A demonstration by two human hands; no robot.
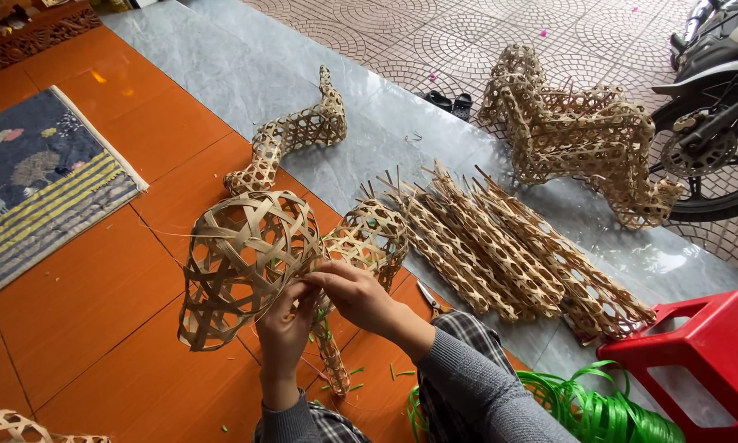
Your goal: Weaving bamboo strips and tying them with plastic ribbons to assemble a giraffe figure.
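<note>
We've got both hands on the woven bamboo frame (246, 262) on the orange floor — left hand (285, 328) pinching its edge, right hand (354, 295) pinching a strip at the joint w/ the smaller woven piece (373, 238). Risk: thin strip could snap or slip if pulled hard.

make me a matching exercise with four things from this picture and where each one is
Things:
1. red stool
2. green ribbon
3. rug
4. motorbike

Places:
A. top right corner, on the patterned paving
B. left side, on the orange tiles
C. right edge, low down, on the grey stone strip
D. bottom, coiled beside the person's right sleeve

Pairs: 1-C, 2-D, 3-B, 4-A
</note>
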